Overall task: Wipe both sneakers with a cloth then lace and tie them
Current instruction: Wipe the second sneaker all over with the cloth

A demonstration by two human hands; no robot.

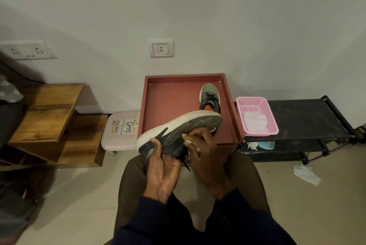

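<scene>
Where it meets the wall (198, 17), the tray (184, 80) holds a sneaker (210, 96).

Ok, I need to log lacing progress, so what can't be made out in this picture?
- Held sneaker: head view, its lace side turns down, behind the right hand; lacing hidden.
- Left hand covers its heel.
- Tray sneaker: heel hidden behind the held sneaker; laces too small to judge a knot.
- Blue item under the rack: dim, too small to name.

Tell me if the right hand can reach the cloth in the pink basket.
Probably yes: the cloth lies uncovered in the basket, nothing stands between, but the right hand must first let go of the sneaker.
</scene>
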